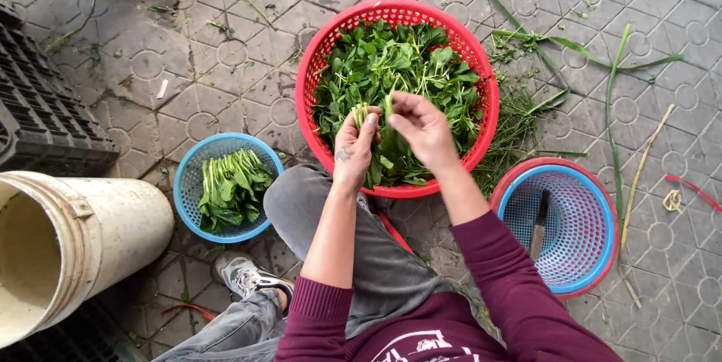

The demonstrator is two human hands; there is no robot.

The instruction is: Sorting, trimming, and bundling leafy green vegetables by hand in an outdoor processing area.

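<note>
Over one red basket [316, 69], two hands' fingers [366, 125] pinch green stems [361, 112]; two blue baskets [188, 181] flank.

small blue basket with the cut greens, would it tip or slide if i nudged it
The small blue basket looks like thin perforated plastic holding only a few greens, so probably light and apt to slide on the paving. Its wide, low bowl shape makes tipping seem unlikely.

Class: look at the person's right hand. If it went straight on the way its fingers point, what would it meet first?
The right hand points left, so it would probably meet the left hand and the green stems it holds first, though depth is unclear.
</note>
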